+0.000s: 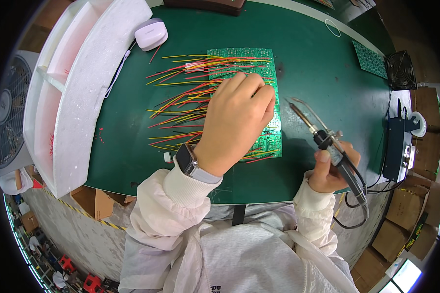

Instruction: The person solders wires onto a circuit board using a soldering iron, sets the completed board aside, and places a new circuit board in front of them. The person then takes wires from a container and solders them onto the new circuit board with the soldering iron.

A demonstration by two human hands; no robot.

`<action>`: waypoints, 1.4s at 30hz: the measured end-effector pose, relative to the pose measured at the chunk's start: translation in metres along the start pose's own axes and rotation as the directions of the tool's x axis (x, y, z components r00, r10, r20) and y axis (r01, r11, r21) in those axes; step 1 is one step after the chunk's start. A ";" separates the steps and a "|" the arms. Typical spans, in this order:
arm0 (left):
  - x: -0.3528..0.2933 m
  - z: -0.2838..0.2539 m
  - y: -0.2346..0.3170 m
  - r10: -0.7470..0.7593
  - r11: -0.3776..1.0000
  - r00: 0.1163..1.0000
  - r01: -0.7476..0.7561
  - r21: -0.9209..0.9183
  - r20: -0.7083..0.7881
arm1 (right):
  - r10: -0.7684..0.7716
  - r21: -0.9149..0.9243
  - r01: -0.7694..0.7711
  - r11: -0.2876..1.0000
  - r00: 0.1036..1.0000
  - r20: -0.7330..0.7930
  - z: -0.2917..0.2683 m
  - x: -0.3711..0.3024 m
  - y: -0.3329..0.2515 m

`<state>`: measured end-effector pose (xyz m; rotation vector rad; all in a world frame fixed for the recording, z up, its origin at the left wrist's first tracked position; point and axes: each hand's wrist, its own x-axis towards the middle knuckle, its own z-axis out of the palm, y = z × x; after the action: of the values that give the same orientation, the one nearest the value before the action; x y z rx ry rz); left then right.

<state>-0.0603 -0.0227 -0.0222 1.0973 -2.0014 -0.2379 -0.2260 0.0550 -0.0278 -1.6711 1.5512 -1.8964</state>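
Note:
A green circuit board panel [239, 52] lies on the table, with many red, yellow and black wires [181, 103] spread from it toward the left. Over the panel's middle, my left hand [239, 105] is closed with its fingers curled down; its fingertips and whatever they pinch are hidden behind the knuckles. My right hand [333, 168], right of the panel, grips a soldering iron [344, 168] with a thin metal tube fixed alongside its tip. That tip points up and left, near the panel's right edge but apart from it.
A white foam tray [78, 97] with compartments of red wires stands at left, beside a white rounded case [151, 34]. A black soldering station [397, 146], a small fan [401, 70] and another circuit board [370, 59] are at right. The iron's cord [349, 225] loops below my right hand.

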 end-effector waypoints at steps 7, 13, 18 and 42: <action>0.000 0.001 -0.001 -0.015 1.000 1.000 0.015 -0.023 -0.014 | 0.111 0.046 -0.108 0.993 0.990 -0.083 0.000 0.004 -0.003; 0.000 0.001 -0.002 -0.025 0.999 1.000 0.025 -0.038 0.004 | 0.179 0.083 -0.173 0.981 0.980 -0.080 -0.001 0.005 -0.005; 0.002 -0.006 -0.001 0.033 0.998 0.999 -0.034 0.046 0.016 | 0.191 0.101 -0.182 0.978 0.977 -0.095 0.000 0.005 0.000; 0.079 -0.194 -0.231 -0.524 0.801 0.817 0.374 0.469 0.243 | 0.313 0.217 -0.284 0.934 0.943 -0.114 -0.005 0.009 -0.001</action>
<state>0.2020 -0.1826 0.0304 1.9349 -2.1267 -0.3047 -0.2323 0.0517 -0.0203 -1.1620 1.5081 -1.9676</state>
